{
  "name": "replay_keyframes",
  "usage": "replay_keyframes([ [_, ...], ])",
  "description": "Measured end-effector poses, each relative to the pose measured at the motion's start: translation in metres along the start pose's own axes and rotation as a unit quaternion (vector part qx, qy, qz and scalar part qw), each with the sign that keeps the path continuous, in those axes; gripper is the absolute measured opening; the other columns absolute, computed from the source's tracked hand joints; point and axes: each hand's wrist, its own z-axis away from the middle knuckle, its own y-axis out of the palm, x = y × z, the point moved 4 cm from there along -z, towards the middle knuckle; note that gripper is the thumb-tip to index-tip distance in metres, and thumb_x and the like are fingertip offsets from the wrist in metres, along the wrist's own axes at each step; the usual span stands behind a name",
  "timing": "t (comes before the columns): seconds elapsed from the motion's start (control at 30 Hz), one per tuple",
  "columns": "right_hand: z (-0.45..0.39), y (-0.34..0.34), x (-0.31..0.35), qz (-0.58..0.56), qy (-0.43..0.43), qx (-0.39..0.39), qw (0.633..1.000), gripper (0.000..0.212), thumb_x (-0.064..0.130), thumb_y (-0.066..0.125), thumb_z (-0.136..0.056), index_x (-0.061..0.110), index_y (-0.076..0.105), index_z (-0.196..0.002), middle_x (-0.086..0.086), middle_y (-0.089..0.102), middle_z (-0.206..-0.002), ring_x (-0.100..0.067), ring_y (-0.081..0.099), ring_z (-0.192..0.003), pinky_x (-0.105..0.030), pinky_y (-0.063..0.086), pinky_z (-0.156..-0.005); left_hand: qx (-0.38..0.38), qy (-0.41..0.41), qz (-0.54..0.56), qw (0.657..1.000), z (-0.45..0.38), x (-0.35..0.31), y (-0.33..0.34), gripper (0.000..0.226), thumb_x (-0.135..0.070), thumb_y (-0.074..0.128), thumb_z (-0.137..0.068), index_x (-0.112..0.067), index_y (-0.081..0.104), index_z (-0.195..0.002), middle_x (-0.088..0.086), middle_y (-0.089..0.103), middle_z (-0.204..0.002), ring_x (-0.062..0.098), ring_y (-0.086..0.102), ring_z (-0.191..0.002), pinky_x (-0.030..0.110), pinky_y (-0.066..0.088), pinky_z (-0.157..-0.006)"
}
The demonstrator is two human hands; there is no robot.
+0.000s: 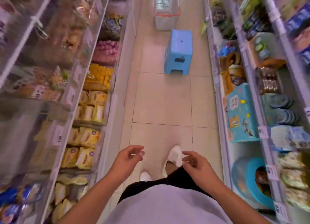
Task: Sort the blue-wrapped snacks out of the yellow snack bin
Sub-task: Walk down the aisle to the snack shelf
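Observation:
I stand in a narrow shop aisle and look down at the tiled floor. My left hand (128, 156) and my right hand (195, 162) hang in front of me over the floor, fingers loosely curled, holding nothing. On the left, low clear bins hold yellow-wrapped snacks (91, 99), with more yellow packs (84, 145) below them. Blue-wrapped snacks (15, 200) lie in a bin at the bottom left corner. Both hands are well away from every bin.
A blue plastic stool (179, 51) stands in the aisle ahead, and a white basket with a red rim (166, 9) sits beyond it. Shelves of packaged goods (241, 113) line the right side. My white shoes (174, 154) are on the floor.

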Motion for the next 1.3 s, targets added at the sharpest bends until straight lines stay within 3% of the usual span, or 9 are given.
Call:
replay_keyframes([
  [0.23, -0.148, -0.056, 0.070, 0.015, -0.019, 0.044, 0.999, 0.031, 0.023, 0.061, -0.091, 0.039, 0.060, -0.117, 0.015, 0.067, -0.101, 0.010, 0.062, -0.087, -0.007, 0.046, -0.070, -0.027, -0.019, 0.001, 0.999, -0.122, -0.094, -0.004, 0.018, -0.024, 0.063, -0.095, -0.031, 0.068, -0.111, -0.008, 0.075, -0.100, 0.006, 0.071, -0.090, 0.028, 0.052, -0.086],
  [0.43, -0.253, -0.116, 0.140, 0.051, -0.028, 0.070, 0.996, 0.031, 0.028, 0.063, -0.090, 0.041, 0.059, -0.118, 0.016, 0.067, -0.102, 0.007, 0.062, -0.088, -0.010, 0.048, -0.072, -0.053, -0.008, 0.036, 0.998, -0.210, -0.187, -0.014, 0.020, -0.019, 0.065, -0.094, -0.028, 0.068, -0.111, -0.006, 0.075, -0.100, 0.004, 0.070, -0.092, 0.009, 0.048, -0.078],
  [0.63, -0.362, -0.137, 0.210, 0.061, -0.028, 0.064, 0.996, 0.029, 0.031, 0.063, -0.091, 0.039, 0.059, -0.119, 0.014, 0.067, -0.103, 0.002, 0.064, -0.091, -0.015, 0.051, -0.078, -0.042, -0.020, 0.044, 0.998, -0.318, -0.237, -0.044, 0.017, -0.020, 0.066, -0.094, -0.029, 0.069, -0.108, -0.003, 0.074, -0.103, 0.012, 0.070, -0.095, 0.030, 0.053, -0.089],
  [0.77, -0.427, -0.141, 0.272, 0.056, -0.012, 0.045, 0.997, 0.032, 0.031, 0.062, -0.091, 0.039, 0.059, -0.122, 0.016, 0.066, -0.104, 0.002, 0.063, -0.093, -0.014, 0.050, -0.077, -0.033, -0.015, 0.044, 0.998, -0.392, -0.279, -0.086, 0.017, -0.015, 0.066, -0.093, -0.026, 0.070, -0.105, 0.001, 0.075, -0.097, 0.011, 0.072, -0.084, 0.019, 0.052, -0.075],
  [0.97, -0.511, -0.144, 0.362, 0.031, -0.012, 0.038, 0.999, 0.032, 0.027, 0.062, -0.091, 0.039, 0.058, -0.121, 0.014, 0.067, -0.104, -0.002, 0.066, -0.092, -0.017, 0.052, -0.079, -0.018, -0.006, 0.013, 1.000, -0.495, -0.353, -0.149, 0.019, -0.014, 0.064, -0.094, -0.029, 0.069, -0.104, -0.005, 0.076, -0.094, 0.008, 0.072, -0.083, 0.012, 0.048, -0.067],
  [1.2, -0.623, -0.178, 0.415, 0.042, -0.022, 0.056, 0.997, 0.031, 0.019, 0.064, -0.089, 0.032, 0.063, -0.117, 0.010, 0.070, -0.097, 0.001, 0.066, -0.084, -0.013, 0.050, -0.078, -0.042, -0.011, 0.030, 0.999, -0.595, -0.420, -0.164, 0.018, -0.010, 0.063, -0.094, -0.022, 0.069, -0.105, 0.003, 0.075, -0.095, 0.013, 0.072, -0.082, 0.011, 0.047, -0.066],
  [1.3, -0.675, -0.204, 0.440, 0.061, -0.034, 0.075, 0.995, 0.031, 0.016, 0.064, -0.089, 0.028, 0.063, -0.117, 0.008, 0.069, -0.096, 0.000, 0.065, -0.080, -0.012, 0.049, -0.075, -0.079, -0.021, 0.061, 0.995, -0.628, -0.452, -0.166, 0.017, -0.009, 0.063, -0.094, -0.018, 0.069, -0.107, 0.010, 0.073, -0.099, 0.021, 0.071, -0.087, 0.016, 0.050, -0.071],
])
